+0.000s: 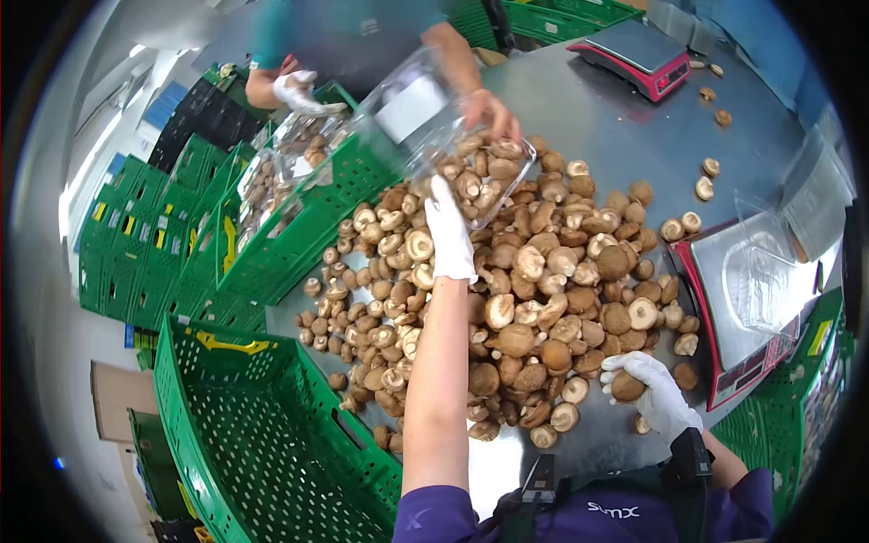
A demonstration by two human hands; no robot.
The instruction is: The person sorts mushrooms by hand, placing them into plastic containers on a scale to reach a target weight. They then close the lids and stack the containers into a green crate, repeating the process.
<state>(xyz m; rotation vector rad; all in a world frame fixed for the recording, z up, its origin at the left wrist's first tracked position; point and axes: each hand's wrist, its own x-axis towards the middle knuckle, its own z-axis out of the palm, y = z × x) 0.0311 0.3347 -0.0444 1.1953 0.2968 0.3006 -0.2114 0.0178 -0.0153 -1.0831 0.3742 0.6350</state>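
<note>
My left hand [447, 237], in a white glove, reaches out over the mushroom pile [543, 299] and grips the near left side of a clear plastic punnet [507, 195]. Brown mushrooms [471, 176] fill this punnet, and its clear lid [407, 104] stands raised and blurred. A co-worker's bare hand [489, 113] is at the punnet's far side. Low on the right, my gloved right hand [656, 394] has its fingers curled round one brown mushroom [626, 387], close to the pile's edge.
A green crate [272, 434] stands at lower left. Another green crate [317, 213] holds filled punnets, near the co-worker's gloved hand [303, 92]. A red scale [724, 308] with a clear tray stands right; another scale [634, 54] is farther back. Loose mushrooms [704, 187] lie on the metal table.
</note>
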